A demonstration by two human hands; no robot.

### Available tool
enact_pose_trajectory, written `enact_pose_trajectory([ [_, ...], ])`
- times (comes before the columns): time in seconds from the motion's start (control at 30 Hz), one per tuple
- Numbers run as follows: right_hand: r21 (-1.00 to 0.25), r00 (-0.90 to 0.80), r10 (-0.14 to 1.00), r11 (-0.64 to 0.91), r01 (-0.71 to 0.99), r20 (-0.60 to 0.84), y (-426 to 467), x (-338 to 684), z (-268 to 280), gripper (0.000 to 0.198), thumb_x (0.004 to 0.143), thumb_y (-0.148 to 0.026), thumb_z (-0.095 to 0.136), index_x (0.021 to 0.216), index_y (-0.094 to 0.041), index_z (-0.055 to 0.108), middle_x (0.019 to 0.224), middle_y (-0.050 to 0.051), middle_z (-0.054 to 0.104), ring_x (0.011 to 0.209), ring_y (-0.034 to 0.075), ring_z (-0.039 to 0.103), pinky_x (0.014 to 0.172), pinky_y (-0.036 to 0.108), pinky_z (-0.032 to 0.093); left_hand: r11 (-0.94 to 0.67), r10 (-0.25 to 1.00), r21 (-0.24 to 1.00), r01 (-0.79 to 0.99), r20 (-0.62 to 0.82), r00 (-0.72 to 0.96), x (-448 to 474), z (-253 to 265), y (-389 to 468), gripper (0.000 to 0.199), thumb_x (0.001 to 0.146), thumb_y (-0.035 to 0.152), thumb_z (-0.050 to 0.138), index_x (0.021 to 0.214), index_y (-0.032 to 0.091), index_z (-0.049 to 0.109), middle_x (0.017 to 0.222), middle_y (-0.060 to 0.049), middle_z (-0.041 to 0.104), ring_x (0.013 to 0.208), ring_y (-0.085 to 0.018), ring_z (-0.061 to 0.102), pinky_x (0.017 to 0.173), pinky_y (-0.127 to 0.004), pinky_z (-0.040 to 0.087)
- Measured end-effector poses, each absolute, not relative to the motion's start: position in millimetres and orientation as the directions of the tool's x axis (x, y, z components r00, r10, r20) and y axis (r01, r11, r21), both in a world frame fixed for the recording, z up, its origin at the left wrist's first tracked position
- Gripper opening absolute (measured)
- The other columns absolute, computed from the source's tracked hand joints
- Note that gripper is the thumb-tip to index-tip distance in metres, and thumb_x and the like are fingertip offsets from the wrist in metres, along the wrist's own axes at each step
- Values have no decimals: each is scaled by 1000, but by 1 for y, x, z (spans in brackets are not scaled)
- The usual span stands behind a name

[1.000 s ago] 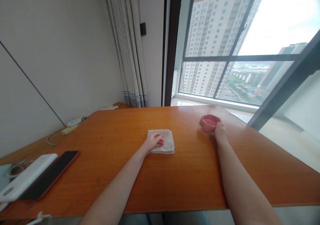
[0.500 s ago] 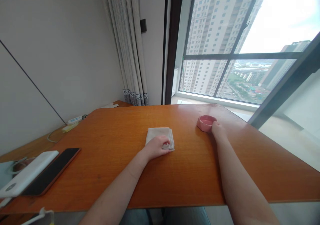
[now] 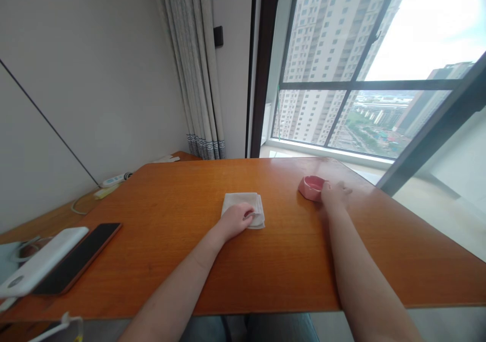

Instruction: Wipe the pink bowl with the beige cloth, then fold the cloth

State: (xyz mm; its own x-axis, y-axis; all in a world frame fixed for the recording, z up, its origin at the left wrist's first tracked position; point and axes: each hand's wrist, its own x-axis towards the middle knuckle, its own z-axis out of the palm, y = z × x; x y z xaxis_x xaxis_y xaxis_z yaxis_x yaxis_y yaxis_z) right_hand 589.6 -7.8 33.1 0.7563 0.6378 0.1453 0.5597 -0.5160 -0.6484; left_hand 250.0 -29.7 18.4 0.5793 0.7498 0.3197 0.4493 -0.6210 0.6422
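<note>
A folded white cloth (image 3: 240, 199) lies flat near the middle of the wooden table. On its near side rests my left hand (image 3: 236, 220), with curled fingers closed on the fabric; the fingertips are partly hidden. Farther right stands a pink ashtray (image 3: 310, 189), low and notched at the rim. My right hand (image 3: 334, 195) is just to the right of the ashtray, its fingers spread away from it and slightly blurred. I cannot tell whether the back of that hand still touches the ashtray's side.
At the table's left (image 3: 170, 190) lie a black phone (image 3: 81, 256) and a white power bank (image 3: 45, 258) with a cable. A power strip (image 3: 116, 180) sits by the wall beyond the left edge. A window (image 3: 341, 85) is at the back right, and a grey curtain (image 3: 201, 68) hangs behind.
My right hand has let go of the ashtray, its fingers opening out to the right. The fingers of my left hand have curled in more on the cloth. Ashtray and cloth stay in place.
</note>
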Motion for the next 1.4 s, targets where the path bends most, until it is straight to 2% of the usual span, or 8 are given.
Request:
enact_pose_trajectory([
  [0.1, -678, 643, 594, -211, 704, 483, -10, 555, 55, 48, 87, -39, 27, 126, -14, 42, 121, 17, 49, 104, 25, 52, 87, 37, 39, -474, 856, 815, 333, 339, 389, 254, 16, -24, 12, 80, 30, 51, 82, 20, 58, 78, -2, 59, 74, -17, 52, 71, -26, 40],
  [0.17, -642, 437, 711, 25, 766, 550, -12, 518, 61, 37, 86, -34, 31, 109, -16, 54, 99, 10, 60, 86, 20, 55, 79, 31, 40, -375, 915, 904, 205, 326, 237, 254, 15, -18, 11, 81, 30, 51, 83, 20, 54, 81, -2, 58, 77, -16, 53, 73, -25, 41],
  [0.27, -519, -61, 910, 287, 805, 410, -19, 457, 51, 24, 84, -29, 41, 91, -20, 62, 85, 5, 63, 77, 17, 54, 72, 28, 39, -304, 953, 953, 2, 304, -7, 246, 16, -7, 10, 80, 28, 51, 86, 21, 50, 86, -2, 57, 81, -15, 54, 76, -24, 42],
  [0.4, -422, -393, 906, 422, 802, 158, -31, 403, 21, 27, 76, -35, 58, 98, -22, 63, 99, 5, 60, 86, 18, 55, 77, 28, 38, -306, 908, 936, -172, 233, -348, 223, 16, 11, 11, 76, 23, 51, 86, 22, 45, 85, 1, 54, 80, -12, 54, 76, -22, 43],
  [0.67, -277, -147, 975, 189, 942, 168, -6, 430, 3, 29, 83, -22, 47, 108, -18, 60, 111, 10, 58, 107, 23, 50, 89, 31, 35, -111, 788, 987, -117, 16, -616, 196, -6, 33, 21, 65, 7, 43, 82, 20, 44, 82, 0, 49, 80, -13, 52, 77, -26, 43],
  [0.9, -408, 8, 972, 92, 908, 236, 4, 460, 4, 28, 82, -22, 46, 104, -16, 61, 106, 9, 61, 96, 19, 56, 83, 26, 38, -162, 824, 964, 209, 249, -510, 180, 0, 37, 18, 70, 9, 47, 82, 20, 53, 93, -2, 54, 90, -14, 52, 86, -28, 41],
  [1.1, -522, 270, 955, -168, 836, 126, 7, 488, 8, 24, 80, -21, 46, 96, -15, 62, 85, 7, 67, 80, 18, 59, 67, 25, 39, -147, 960, 542, 828, 281, -13, 180, -4, 29, 9, 75, 19, 51, 81, 18, 57, 94, -7, 55, 93, -20, 54, 85, -32, 42],
  [1.4, -587, 230, 967, -121, 800, 113, 11, 485, -3, 29, 73, -31, 58, 98, -17, 61, 80, 2, 64, 76, 16, 58, 63, 23, 37, 58, 986, 312, 948, 134, -104, 182, 6, 18, 31, 78, 42, 51, 98, 18, 52, 102, -12, 58, 97, -26, 56, 79, -36, 43],
])
